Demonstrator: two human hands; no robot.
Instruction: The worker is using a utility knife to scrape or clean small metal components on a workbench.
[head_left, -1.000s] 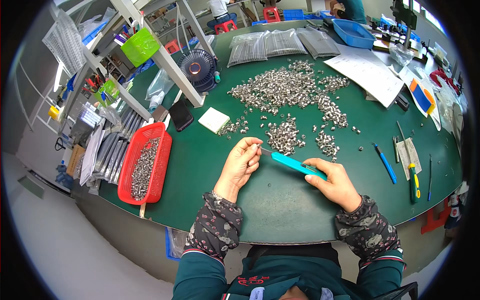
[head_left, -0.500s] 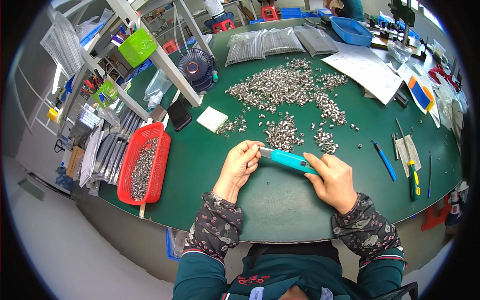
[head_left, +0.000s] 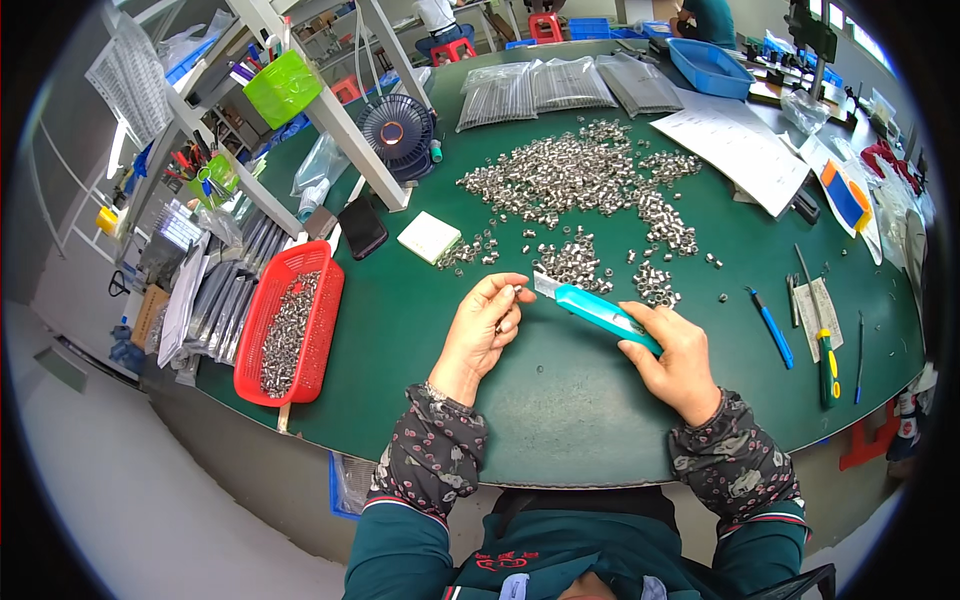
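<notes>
My right hand [head_left: 672,358] grips a teal utility knife [head_left: 603,315] by the rear of its handle. The blade points up and left, its tip just short of my left fingertips. Between thumb and fingers of my left hand [head_left: 480,328] is a small metal sleeve [head_left: 518,289], largely covered; another bit of metal shows lower at the curled fingers. Beyond the knife lies a small heap of metal sleeves [head_left: 572,262], with a much larger pile [head_left: 560,175] farther back on the green table [head_left: 560,420].
On the left stand a red basket [head_left: 325,340] of small metal parts, a phone [head_left: 362,228], a pale block [head_left: 429,237] and a fan [head_left: 398,138]. A blue-handled tool [head_left: 772,330] and a screwdriver [head_left: 828,370] lie right. Papers [head_left: 735,150] and a blue tray [head_left: 710,70] are far right.
The knife has drawn back to the right, and its blade has come away from my left fingertips. My left hand stays in nearly the same place, still pinching the sleeve.
</notes>
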